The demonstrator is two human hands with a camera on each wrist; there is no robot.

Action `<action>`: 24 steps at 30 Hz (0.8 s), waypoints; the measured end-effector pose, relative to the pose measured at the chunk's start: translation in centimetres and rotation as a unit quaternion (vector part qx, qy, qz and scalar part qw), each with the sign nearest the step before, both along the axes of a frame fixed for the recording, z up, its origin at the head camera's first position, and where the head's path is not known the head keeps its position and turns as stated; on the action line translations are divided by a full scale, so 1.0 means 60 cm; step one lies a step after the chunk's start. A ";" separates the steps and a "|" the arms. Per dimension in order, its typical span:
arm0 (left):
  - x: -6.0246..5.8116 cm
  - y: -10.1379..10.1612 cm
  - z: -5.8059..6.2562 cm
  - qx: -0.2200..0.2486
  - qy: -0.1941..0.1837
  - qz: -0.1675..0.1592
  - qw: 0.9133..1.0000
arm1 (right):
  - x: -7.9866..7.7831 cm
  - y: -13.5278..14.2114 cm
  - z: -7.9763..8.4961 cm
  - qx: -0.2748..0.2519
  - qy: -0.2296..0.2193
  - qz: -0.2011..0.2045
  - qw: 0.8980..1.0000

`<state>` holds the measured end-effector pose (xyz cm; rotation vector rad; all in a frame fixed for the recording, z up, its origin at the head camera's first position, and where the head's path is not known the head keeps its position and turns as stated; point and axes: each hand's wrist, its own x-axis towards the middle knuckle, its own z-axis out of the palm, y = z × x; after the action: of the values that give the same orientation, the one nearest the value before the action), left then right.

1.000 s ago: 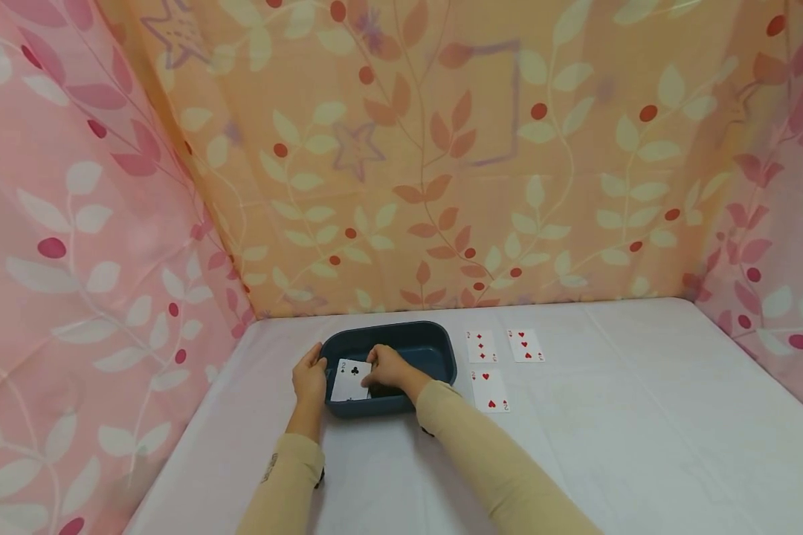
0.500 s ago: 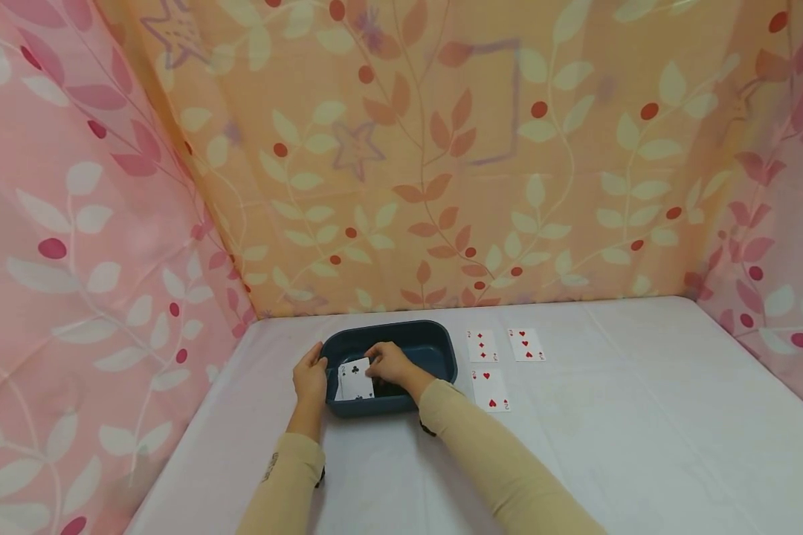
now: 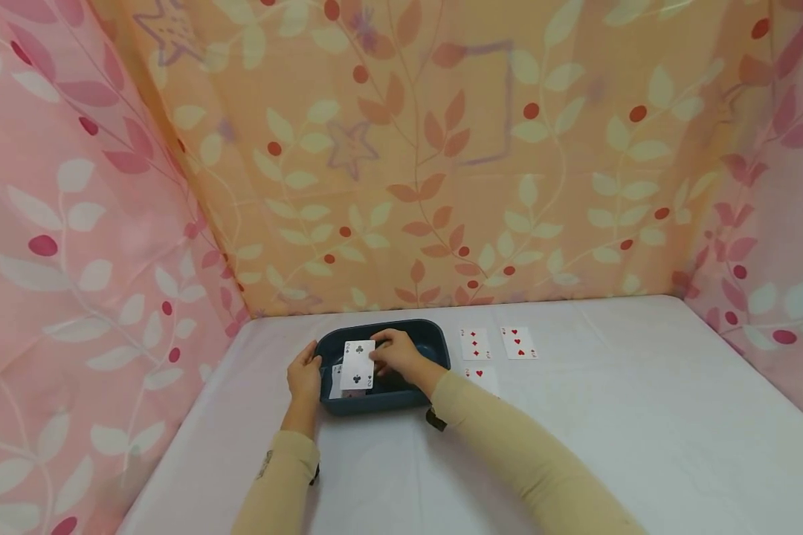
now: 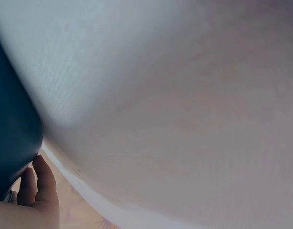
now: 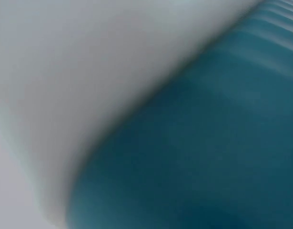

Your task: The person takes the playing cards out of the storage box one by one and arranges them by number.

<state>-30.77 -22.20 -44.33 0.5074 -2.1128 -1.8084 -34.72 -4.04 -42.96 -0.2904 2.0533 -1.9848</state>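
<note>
A dark blue rectangular bin (image 3: 384, 406) stands on the table. My left hand (image 3: 304, 375) grips its left rim, and the left wrist view has the curled fingers (image 4: 45, 183) against the bin's outer wall. Above the bin's left part, my right hand (image 3: 401, 357) pinches the right edge of a two of clubs playing card (image 3: 358, 365), face up. Partly covered by it, another white playing card (image 3: 335, 383) lies in the bin. Blurred bin wall (image 5: 194, 152) fills much of the right wrist view, where the right hand does not show.
Right of the bin, a three of diamonds (image 3: 475, 344) and a three of hearts (image 3: 518, 342) lie face up. Nearer, a two of hearts (image 3: 480, 377) is partly hidden by the right sleeve. A floral curtain (image 3: 401, 148) rises behind the white-covered table (image 3: 609, 401).
My right hand has lifted the two of clubs up from the bin, uncovering part of the card beneath. The right forearm now covers part of the two of hearts. My left hand stays on the rim.
</note>
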 end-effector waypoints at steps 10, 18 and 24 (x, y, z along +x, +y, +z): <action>0.004 0.001 0.006 0.008 0.000 -0.006 1.000 | 0.000 0.050 0.021 -0.002 -0.008 -0.021 1.000; 0.005 -0.001 0.005 0.014 0.000 -0.007 1.000 | 0.011 0.084 0.041 -0.015 -0.013 -0.028 0.999; 0.006 0.000 0.005 0.017 0.000 -0.012 1.000 | 0.019 0.108 0.051 -0.012 -0.010 -0.026 1.000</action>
<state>-30.39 -22.22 -44.05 0.4932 -2.1005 -1.8592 -33.58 2.42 -39.92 -0.2220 2.0461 -2.0348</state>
